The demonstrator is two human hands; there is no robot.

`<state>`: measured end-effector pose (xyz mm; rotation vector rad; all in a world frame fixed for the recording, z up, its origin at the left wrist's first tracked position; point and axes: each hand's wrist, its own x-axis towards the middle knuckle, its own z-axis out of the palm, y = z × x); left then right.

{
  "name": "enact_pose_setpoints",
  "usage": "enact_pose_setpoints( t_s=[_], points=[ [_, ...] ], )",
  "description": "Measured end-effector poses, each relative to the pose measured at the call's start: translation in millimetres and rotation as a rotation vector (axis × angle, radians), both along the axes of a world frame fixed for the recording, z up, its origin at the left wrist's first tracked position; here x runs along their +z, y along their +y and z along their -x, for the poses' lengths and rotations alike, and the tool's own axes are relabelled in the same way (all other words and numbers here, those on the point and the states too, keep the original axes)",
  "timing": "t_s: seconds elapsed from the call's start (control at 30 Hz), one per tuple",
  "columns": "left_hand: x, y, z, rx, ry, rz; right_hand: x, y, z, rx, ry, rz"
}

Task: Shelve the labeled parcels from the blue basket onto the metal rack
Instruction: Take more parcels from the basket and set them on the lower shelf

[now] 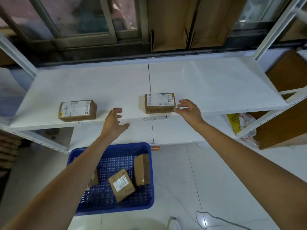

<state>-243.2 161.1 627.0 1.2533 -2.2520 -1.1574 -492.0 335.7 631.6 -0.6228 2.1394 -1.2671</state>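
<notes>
Two labeled brown parcels sit on the white metal rack: one at the left, one near the middle front edge with handwriting on its front face. My right hand hovers just right of the middle parcel, fingers spread, thumb tip at its lower right corner. My left hand is open, empty, at the shelf's front edge, left of that parcel. Below on the floor, the blue basket holds three parcels: a labeled one, one standing on edge, and one partly hidden by my left arm.
A lower rack shelf lies under the top one. Cardboard boxes and a plastic bag stand at the right. Flat cardboard leans against the window behind. White tiled floor surrounds the basket.
</notes>
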Motion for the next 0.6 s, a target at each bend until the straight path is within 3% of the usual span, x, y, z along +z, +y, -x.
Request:
enact_pose_setpoints(
  t_s=[0.33, 0.6],
  points=[
    [-1, -16, -151, -0.04, -0.112, -0.032, 17, -9, -149, 0.078, 0.023, -0.066],
    [-58, -50, -279, -0.154, -0.168, -0.217, -10, -46, -276, -0.032, 0.018, -0.108]
  ],
)
